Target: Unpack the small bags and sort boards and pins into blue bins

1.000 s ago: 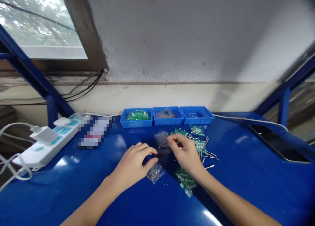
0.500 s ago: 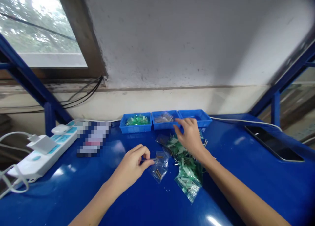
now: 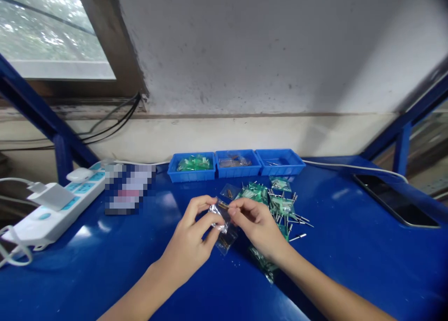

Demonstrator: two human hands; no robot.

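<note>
A small clear plastic bag (image 3: pixel 217 213) with thin brass-coloured pieces in it is held up at the middle of the table. My left hand (image 3: pixel 192 234) pinches this bag between thumb and fingers. My right hand (image 3: pixel 257 224) is closed at the bag's right edge, thumb and index finger together on it. Below them lies another clear bag (image 3: pixel 227 240) with brass-coloured pieces, partly covered. One more clear bag (image 3: pixel 228 191) lies behind my hands. Green bags (image 3: pixel 257 191) and loose thin metal pins (image 3: pixel 298 237) are heaped beyond and beside my right hand, which hides part of the heap.
Three blue trays stand in a row by the wall: the left tray (image 3: pixel 192 176) holds green bags, the middle tray (image 3: pixel 240 171) clear bags, the right tray (image 3: pixel 285 170) a few thin pieces. A power strip (image 3: pixel 58 218) and pixelated object lie left, a phone (image 3: pixel 397 202) right.
My right hand has come back from near the trays to meet my left hand at the bag. The left hand has lifted the bag slightly. The right tray now shows thin pieces inside.
</note>
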